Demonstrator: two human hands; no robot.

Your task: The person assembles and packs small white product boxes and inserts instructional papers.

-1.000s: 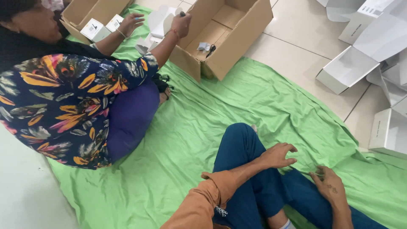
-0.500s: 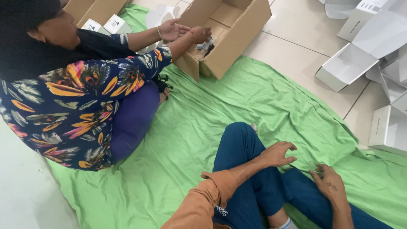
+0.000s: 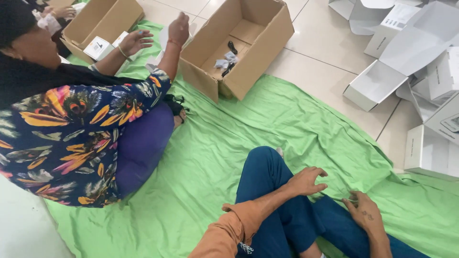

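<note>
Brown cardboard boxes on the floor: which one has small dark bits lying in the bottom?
The big open cardboard box at the edge of the green sheet; small dark and pale pieces lie inside. The other brown box, top left, holds white packets instead.

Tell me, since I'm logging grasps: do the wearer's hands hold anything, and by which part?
Nothing: left hand rests on the blue trouser knee; right hand looks empty.

Pale tiled floor [image 3: 325, 71] w/ green cloth [image 3: 267, 124] spread over it, even light.
</note>
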